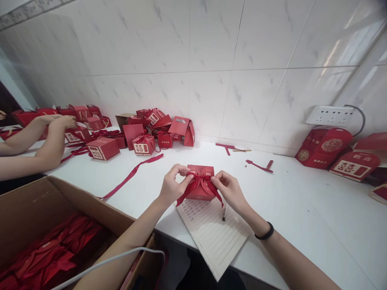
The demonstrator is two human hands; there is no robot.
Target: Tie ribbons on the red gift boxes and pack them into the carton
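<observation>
A small red gift box [200, 195] stands on the table in front of me, its curved top flaps folded together. Dark red ribbon [217, 193] is tied across the top, with one tail hanging toward each side. My left hand [175, 183] pinches the ribbon at the left of the knot. On the other side, my right hand [229, 187] grips the ribbon between thumb and fingers. Beneath the box lies a lined notepad [219, 241] with handwriting, and a pen [224, 211] rests on it near my right hand.
An open cardboard box [99, 225] full of red ribboned boxes stands at lower left, a white cable [111, 255] before it. Red gift boxes [104, 149] crowd the back left, where another person's arms [45, 149] work. A power strip [329, 116] sits above more boxes [323, 147] at right.
</observation>
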